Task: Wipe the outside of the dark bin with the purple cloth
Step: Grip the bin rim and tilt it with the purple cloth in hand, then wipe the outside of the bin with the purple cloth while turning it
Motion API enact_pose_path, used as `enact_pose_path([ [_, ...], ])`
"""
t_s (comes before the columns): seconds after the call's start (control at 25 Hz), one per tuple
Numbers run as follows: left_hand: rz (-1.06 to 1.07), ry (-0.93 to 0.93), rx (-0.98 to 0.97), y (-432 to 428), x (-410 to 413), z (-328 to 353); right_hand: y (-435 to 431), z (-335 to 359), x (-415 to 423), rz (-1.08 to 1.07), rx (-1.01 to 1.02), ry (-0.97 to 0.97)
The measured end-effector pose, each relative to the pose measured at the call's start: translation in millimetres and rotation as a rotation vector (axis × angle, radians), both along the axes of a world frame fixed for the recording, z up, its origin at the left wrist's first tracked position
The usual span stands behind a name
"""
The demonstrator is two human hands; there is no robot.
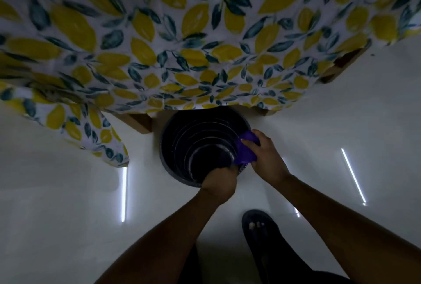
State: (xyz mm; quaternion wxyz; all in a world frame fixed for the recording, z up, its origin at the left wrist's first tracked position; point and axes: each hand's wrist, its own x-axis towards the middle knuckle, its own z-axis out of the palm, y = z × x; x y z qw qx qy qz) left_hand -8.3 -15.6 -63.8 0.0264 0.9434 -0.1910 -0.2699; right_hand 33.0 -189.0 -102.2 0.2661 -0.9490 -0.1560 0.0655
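Note:
A dark round bin (182,144) stands on the pale floor, seen from above, its far edge tucked under the hanging tablecloth. My left hand (219,180) grips the bin's near rim, fingers curled inside. My right hand (265,155) holds the purple cloth (245,149) pressed against the bin's right rim and upper side. The cloth drapes partly over the rim. The bin's outer wall is mostly hidden from this angle.
A table with a lemon-and-leaf patterned tablecloth (182,44) fills the upper view; wooden legs (139,122) show beside the bin. My foot in a dark sandal (259,229) rests on the glossy floor (68,192), which reflects light strips.

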Motion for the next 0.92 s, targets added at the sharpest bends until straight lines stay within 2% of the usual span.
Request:
enact_pose_path([
  [0.16, 0.142, -0.033, -0.218, 31.5, 17.5, 22.6, 11.1, 34.1, 25.4, -0.013, 0.117, 0.030],
  [0.32, 0.347, -0.095, -0.413, 51.4, 25.0, 22.5, 17.1, 49.2, 36.0, -0.187, 0.389, 0.139],
  [0.4, 0.457, -0.082, -0.512, 61.2, 31.3, 15.5, 14.6, 47.9, 30.6, -0.285, 0.448, 0.216],
  [0.48, 0.577, -0.075, -0.595, 70.8, 36.3, 10.4, 7.9, 36.4, 19.6, -0.287, 0.378, 0.239],
  [0.68, 0.762, -0.024, -0.724, 83.5, 27.8, -11.9, 7.4, -16.4, -26.2, 0.022, 0.023, 0.427],
  [0.84, 0.825, -0.004, -0.767, 95.8, 24.5, -23.3, 34.6, -29.1, -28.3, 0.176, -0.022, 0.120],
  [0.92, 0.843, 0.025, -0.783, 97.6, 22.4, -32.8, 47.7, -40.2, -22.8, 0.205, -0.071, 0.027],
])
